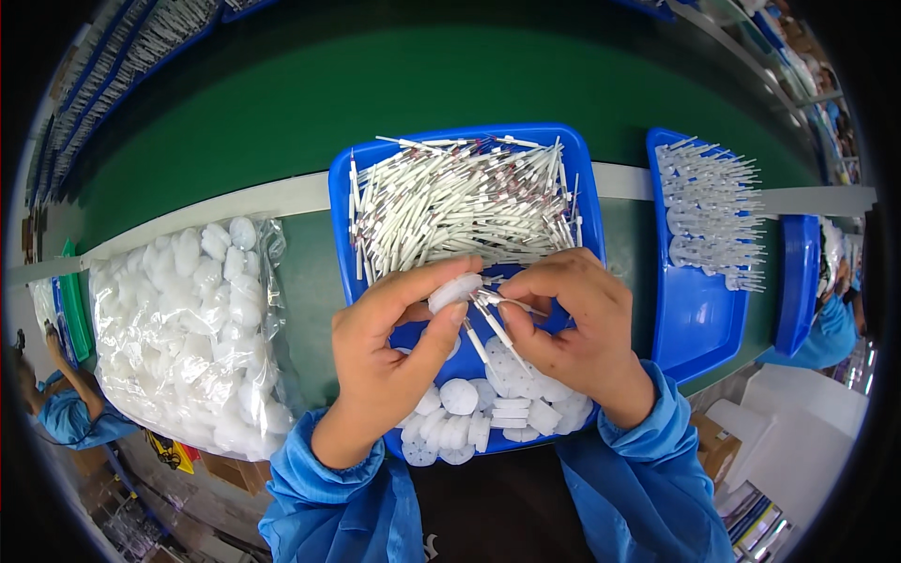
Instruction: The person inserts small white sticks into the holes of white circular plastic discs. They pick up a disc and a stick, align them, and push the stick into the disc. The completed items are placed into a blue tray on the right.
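Over the near half of a blue tray [342, 225], my left hand [380, 361] grips a round, translucent white disc [454, 293] between thumb and fingers. Several thin white rods [496, 324] stick out of the disc or lie against it; their seating is partly hidden by my fingers. Beside it, my right hand [591, 324] pinches a thin white rod at the disc's edge. A heap of loose white rods [460, 206], some with dark reddish parts, fills the tray's far half. Loose white discs [459, 397] lie in the near part, below my hands.
A clear plastic bag [183, 338] packed with white discs lies to the left. On the right, another blue tray [696, 333] bears rows of discs with rods [709, 220] standing out. A green belt [450, 80] runs behind. People in blue sleeves [826, 333] appear at both sides.
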`<state>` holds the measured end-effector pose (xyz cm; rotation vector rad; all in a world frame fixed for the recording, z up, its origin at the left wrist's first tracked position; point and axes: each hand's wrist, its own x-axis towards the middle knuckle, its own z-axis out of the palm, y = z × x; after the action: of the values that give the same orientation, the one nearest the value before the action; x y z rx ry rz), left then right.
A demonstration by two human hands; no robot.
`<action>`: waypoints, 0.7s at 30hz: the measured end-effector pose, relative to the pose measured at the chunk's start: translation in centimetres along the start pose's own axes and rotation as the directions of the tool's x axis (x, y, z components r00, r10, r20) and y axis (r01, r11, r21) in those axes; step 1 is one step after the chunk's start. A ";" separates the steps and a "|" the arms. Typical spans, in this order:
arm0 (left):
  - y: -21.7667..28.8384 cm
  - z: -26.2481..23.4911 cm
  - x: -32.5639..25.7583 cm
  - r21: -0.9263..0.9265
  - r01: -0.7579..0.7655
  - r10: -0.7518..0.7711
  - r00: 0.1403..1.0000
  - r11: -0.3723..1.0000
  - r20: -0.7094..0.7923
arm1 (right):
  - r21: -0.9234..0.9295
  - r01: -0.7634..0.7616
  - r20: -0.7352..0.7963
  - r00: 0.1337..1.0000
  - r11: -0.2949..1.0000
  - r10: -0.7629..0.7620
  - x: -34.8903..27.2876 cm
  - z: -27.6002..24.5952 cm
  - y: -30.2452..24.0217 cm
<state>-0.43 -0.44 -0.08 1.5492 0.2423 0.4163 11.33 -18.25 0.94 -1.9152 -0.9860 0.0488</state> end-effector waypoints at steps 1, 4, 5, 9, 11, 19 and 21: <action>-0.1 0.0 0.0 0.006 -0.002 0.002 1.000 1.000 -0.009 | 0.005 -0.033 -0.008 0.999 0.999 0.033 -0.1 0.0 -0.1; -0.4 -0.2 0.0 0.047 -0.011 0.012 0.999 0.999 -0.032 | -0.019 -0.012 0.036 0.999 1.000 0.013 0.0 -0.3 -0.1; -0.3 -0.3 0.0 0.085 -0.012 0.016 0.999 0.996 -0.040 | -0.010 -0.015 0.046 0.999 1.000 0.015 0.0 -0.4 -0.1; -0.8 -0.4 0.1 0.198 -0.107 0.116 0.993 0.974 -0.033 | 0.055 -0.050 0.048 0.998 0.997 0.048 0.0 -0.1 0.0; -0.3 -0.4 0.3 0.307 -0.142 0.149 0.989 0.941 0.000 | 0.079 -0.066 0.026 0.998 0.995 0.064 -0.1 0.3 0.0; -0.1 -0.2 0.8 0.581 -0.348 0.334 0.933 0.735 0.136 | -0.063 -0.016 0.041 0.999 0.998 0.018 0.1 0.5 0.4; 0.1 0.2 0.6 0.639 -0.383 0.364 0.916 0.667 0.169 | -0.183 0.019 0.033 0.999 0.983 -0.013 -0.1 0.3 0.0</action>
<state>0.22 -0.37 0.10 2.3329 0.0352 0.6828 11.14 -18.06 0.73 -2.0793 -1.0575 -0.0223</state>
